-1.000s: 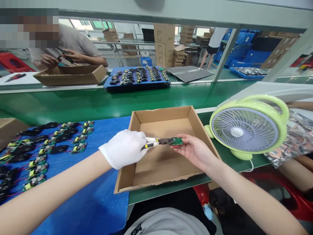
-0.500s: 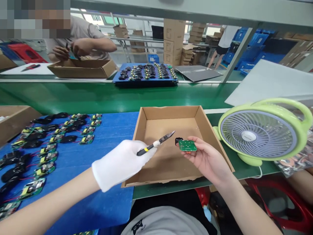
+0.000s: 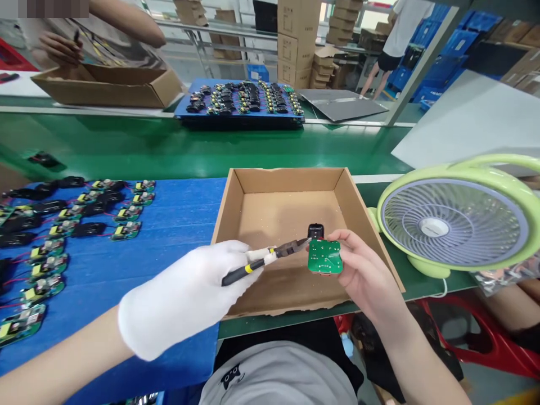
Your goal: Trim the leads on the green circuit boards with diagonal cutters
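My left hand (image 3: 189, 287), in a white glove, is closed around pliers (image 3: 291, 248) with black and yellow handles. Their tip meets the upper left edge of a green circuit board (image 3: 325, 257), or lies just in front of it; I cannot tell which. Bare fingers of my right hand (image 3: 367, 270) pinch that board by its right side, its soldered face turned toward me. Just behind the board's top edge shows a small black plastic case (image 3: 315, 230). Both hands are over an open cardboard box (image 3: 291, 180), which has small specks on its bottom.
On the left, a blue mat (image 3: 181, 208) carries rows of circuit boards (image 3: 126, 230) with black cases. A green fan (image 3: 434, 225) stands right of the box. Beyond the green conveyor (image 3: 202, 149), a loaded blue tray (image 3: 240, 121) sits near a co-worker's box (image 3: 109, 90).
The pliers' tip has moved right to the board's edge. My right hand has tilted the board so more of its soldered face shows. The whole view has shifted somewhat.
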Available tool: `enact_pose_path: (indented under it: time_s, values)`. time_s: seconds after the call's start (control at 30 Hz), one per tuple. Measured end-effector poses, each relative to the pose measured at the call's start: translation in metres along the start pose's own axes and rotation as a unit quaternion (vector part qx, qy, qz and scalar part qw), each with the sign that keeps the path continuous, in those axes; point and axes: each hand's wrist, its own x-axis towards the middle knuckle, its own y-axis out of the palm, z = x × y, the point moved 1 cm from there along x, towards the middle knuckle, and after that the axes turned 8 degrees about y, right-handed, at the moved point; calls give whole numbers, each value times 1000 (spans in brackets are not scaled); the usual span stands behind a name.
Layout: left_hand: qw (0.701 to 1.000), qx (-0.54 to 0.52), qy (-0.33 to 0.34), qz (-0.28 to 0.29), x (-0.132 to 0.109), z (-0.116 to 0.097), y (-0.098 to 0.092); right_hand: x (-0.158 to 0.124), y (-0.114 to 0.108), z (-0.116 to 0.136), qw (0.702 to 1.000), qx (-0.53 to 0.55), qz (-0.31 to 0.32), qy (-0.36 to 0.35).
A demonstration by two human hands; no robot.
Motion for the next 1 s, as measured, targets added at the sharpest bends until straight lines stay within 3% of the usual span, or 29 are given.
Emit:
enact_pose_path:
  time_s: [0.1,0.2,0.5,0.7,1.0]
  values:
    - [981,163,99,-30,-4,7,8,-1,-6,-4,999,-32,-33,-26]
    - [958,256,130,-22,-9,16,13,-2,-8,-5,998,-45,-40,-32]
    - [967,220,129,-4,-12,22,10,-3,-2,3,998,-60,-21,-19]
    - [956,254,149,5,-14,23,15,-3,-7,-6,997,-66,-30,-31]
    - [939,296,174,-26,-10,6,15,-5,-6,-7,998,-52,-15,-36]
